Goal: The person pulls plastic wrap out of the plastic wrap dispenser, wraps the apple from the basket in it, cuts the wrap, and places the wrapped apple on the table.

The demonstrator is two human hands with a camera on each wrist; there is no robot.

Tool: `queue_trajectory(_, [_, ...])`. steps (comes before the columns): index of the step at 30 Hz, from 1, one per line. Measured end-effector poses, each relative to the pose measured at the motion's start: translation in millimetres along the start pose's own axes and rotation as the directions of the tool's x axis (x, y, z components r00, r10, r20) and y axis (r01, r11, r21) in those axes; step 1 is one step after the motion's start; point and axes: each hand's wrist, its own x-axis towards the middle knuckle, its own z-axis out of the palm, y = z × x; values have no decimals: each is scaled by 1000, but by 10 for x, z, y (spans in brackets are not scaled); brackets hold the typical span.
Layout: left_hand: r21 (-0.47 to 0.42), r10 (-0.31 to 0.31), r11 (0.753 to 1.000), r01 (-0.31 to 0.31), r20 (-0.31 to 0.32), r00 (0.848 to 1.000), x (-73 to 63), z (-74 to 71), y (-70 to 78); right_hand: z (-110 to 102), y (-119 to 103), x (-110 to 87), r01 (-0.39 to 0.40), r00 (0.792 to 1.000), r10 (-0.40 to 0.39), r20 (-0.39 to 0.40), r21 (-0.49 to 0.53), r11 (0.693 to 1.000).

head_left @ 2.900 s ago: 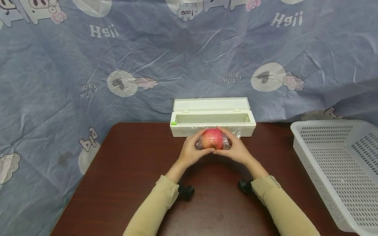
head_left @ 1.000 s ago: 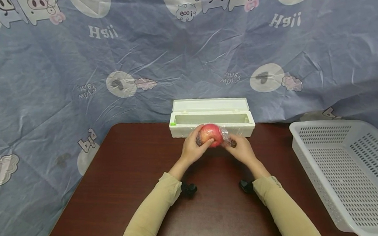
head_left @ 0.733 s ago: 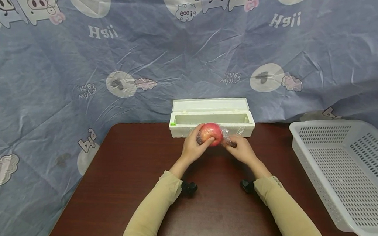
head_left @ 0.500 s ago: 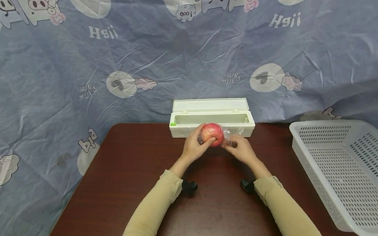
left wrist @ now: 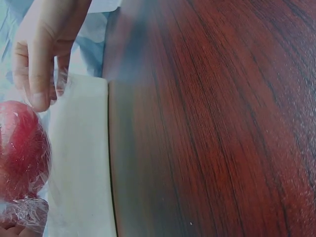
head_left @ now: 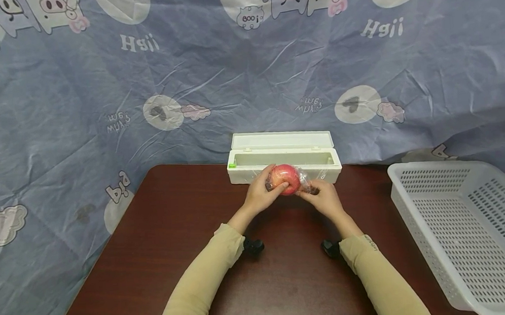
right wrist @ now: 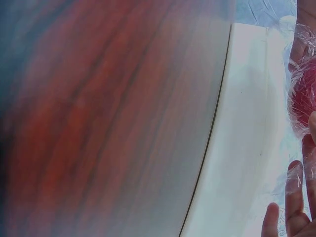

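A red apple [head_left: 285, 179] wrapped in clear plastic wrap is held up in front of the white box. My left hand [head_left: 258, 194] grips it from the left, thumb across its near side. Crumpled plastic wrap [head_left: 303, 176] sticks out at the apple's right, and my right hand [head_left: 323, 199] pinches it between thumb and fingers. In the left wrist view the right hand [left wrist: 44, 54] points down beside the apple [left wrist: 22, 148], with wrap at the fingertips. More wrap [left wrist: 27, 212] bunches at the apple's other end, by the left fingers. The right wrist view cuts off most of the apple [right wrist: 303, 98].
Just behind the hands stands a long white plastic wrap box [head_left: 284, 170], its lid [head_left: 282, 139] raised; a film edge hangs over its front. A white perforated basket [head_left: 428, 242] stands on the right of the dark wooden table [head_left: 154, 264]. A patterned blue cloth [head_left: 228, 80] hangs behind.
At first both hands cupped the apple; the right hand has since moved off it to the wrap on its right. The apple was turned and lifted slightly. In the last half second little differs.
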Motion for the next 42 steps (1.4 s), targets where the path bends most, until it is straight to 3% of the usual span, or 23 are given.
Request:
queue_trajectory(6, [-29,-50,998,51,30,998,17,-41,8,-1,-18,2,-40,999,41,-21,22,999])
queue_trajectory(16, [-60,-67,996,73,96,993,69,-114,0,-8,-41,15,-86,995,89,-35,69,994])
queue_trajectory(19, [-56,-60,996,67,118,991,74,-112,-10,-19,-37,17,-65,998,67,-21,80,995])
queue_trajectory(27, [-67,-93,992,103,138,986,100,-111,-38,-36,-17,72,58,998,-58,11,-11,998])
queue_trajectory(34, [-70,-113,989,127,172,979,106,-114,-65,-55,15,140,217,974,-211,80,-65,974])
queue_trajectory(39, [-52,-86,994,95,155,984,104,-106,-68,-45,23,154,191,973,-189,129,1,982])
queue_trajectory(42, [-62,-89,993,99,137,987,96,-98,-70,-32,24,164,145,973,-160,164,103,984])
